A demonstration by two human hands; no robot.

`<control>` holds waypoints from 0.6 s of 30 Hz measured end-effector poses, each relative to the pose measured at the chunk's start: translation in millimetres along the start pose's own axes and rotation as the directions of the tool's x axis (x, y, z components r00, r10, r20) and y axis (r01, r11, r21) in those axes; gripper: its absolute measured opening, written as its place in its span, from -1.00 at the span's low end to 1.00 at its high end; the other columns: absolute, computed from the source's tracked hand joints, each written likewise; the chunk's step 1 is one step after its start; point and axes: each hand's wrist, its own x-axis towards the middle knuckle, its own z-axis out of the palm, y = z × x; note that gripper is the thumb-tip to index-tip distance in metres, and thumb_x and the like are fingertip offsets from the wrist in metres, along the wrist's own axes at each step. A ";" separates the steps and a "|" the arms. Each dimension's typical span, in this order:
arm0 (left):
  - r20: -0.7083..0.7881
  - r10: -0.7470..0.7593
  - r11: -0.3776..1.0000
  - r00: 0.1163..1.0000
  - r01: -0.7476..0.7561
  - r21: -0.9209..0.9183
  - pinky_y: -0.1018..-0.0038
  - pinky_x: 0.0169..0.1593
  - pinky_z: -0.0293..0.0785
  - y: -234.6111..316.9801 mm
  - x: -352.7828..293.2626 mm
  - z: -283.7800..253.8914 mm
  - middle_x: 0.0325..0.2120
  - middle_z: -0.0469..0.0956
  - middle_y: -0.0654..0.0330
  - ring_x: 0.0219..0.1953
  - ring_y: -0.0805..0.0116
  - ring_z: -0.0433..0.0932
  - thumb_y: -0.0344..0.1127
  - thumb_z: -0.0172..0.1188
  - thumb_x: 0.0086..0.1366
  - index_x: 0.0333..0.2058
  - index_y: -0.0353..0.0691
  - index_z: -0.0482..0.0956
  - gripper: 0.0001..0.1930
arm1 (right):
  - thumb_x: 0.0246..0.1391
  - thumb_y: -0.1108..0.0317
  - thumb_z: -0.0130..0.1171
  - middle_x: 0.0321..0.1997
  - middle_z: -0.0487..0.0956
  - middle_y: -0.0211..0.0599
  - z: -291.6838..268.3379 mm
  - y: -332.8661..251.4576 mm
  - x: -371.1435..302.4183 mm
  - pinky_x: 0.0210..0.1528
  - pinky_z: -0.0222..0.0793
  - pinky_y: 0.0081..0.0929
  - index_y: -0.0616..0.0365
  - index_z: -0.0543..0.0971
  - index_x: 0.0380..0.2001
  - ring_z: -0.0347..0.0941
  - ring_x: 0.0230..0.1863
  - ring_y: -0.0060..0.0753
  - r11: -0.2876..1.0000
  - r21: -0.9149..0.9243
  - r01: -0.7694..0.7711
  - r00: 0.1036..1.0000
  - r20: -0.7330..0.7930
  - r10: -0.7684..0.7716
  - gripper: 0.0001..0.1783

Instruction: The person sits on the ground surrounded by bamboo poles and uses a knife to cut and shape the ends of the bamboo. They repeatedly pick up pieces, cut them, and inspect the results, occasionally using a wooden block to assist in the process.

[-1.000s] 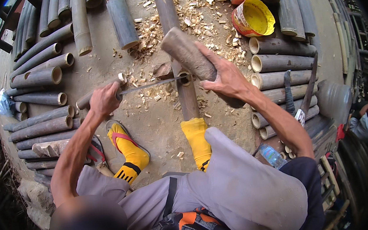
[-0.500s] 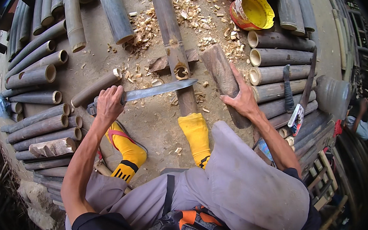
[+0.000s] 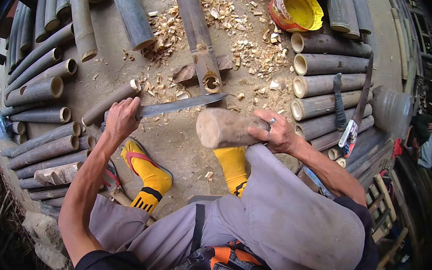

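Note:
My left hand point(image 3: 123, 117) is closed round the handle of a machete, whose long blade point(image 3: 180, 105) points right, its tip at the near part of a dark bamboo pole point(image 3: 197, 39). A hole cut in the pole lies just beyond the blade. In my right hand point(image 3: 278, 133) is a thick wooden mallet point(image 3: 223, 127), its broad pale end turned left, over the pole's near end and my foot in a yellow sock point(image 3: 231, 167). The mallet hides that end of the pole. Beneath the pole lies a wooden block point(image 3: 184, 74).
Cut bamboo pieces lie stacked at left point(image 3: 45, 150) and right point(image 3: 332, 83). A short bamboo piece point(image 3: 110, 102) rests beyond my left hand. Wood chips point(image 3: 258, 54) cover the ground near a yellow-and-red bucket point(image 3: 296, 9). A saw point(image 3: 357, 107) lies on the right stack; a person point(image 3: 425, 142) is far right.
My right hand has lifted the mallet off the ground and swung it left, over the pole's near end. The machete has shifted slightly left, its blade still across the pole.

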 end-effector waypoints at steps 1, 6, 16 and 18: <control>0.042 -0.008 1.000 0.999 0.008 -0.003 0.20 -0.28 0.40 -1.0 2.6 -3.0 -0.48 0.46 0.11 -0.32 0.08 0.53 -0.46 0.16 -0.01 -0.35 -0.18 0.34 -0.77 | -0.36 0.18 0.44 -0.07 0.47 -0.03 2.8 7.1 2.6 -0.22 0.49 -0.24 -0.35 0.38 0.21 0.50 -0.23 -0.04 0.999 -0.032 0.028 0.998 0.049 -0.027 -0.09; 0.090 -0.018 1.000 0.996 0.018 0.000 0.17 -0.25 0.41 -4.3 9.4 -4.8 -0.45 0.49 0.08 -0.31 0.03 0.54 -0.45 0.15 0.00 -0.34 -0.19 0.33 -0.77 | -0.34 0.16 0.41 -0.10 0.43 -0.11 4.8 16.9 24.3 -0.26 0.46 -0.29 -0.58 0.29 0.25 0.44 -0.22 -0.14 0.987 -0.161 -0.002 0.940 0.336 0.056 -0.05; 0.019 0.002 0.998 1.000 -0.003 0.055 0.23 -0.23 0.42 -9.2 13.1 3.7 -0.44 0.50 0.11 -0.30 0.09 0.54 -0.46 0.15 -0.02 -0.32 -0.19 0.35 -0.75 | -0.28 0.20 0.34 -0.21 0.43 -0.20 7.0 27.2 50.5 -0.31 0.49 -0.30 -0.68 0.31 0.21 0.45 -0.36 -0.18 0.986 -0.113 0.125 0.928 0.365 -0.076 -0.11; 0.012 0.028 0.998 1.000 -0.029 0.050 0.24 -0.24 0.42 -7.7 7.2 8.1 -0.43 0.50 0.13 -0.29 0.11 0.54 -0.46 0.15 -0.03 -0.32 -0.19 0.35 -0.74 | -0.13 0.23 0.23 -0.20 0.43 -0.22 3.2 5.3 44.8 -0.32 0.51 -0.34 -0.71 0.34 0.18 0.44 -0.36 -0.21 0.955 -0.075 0.289 0.906 0.344 -0.247 -0.24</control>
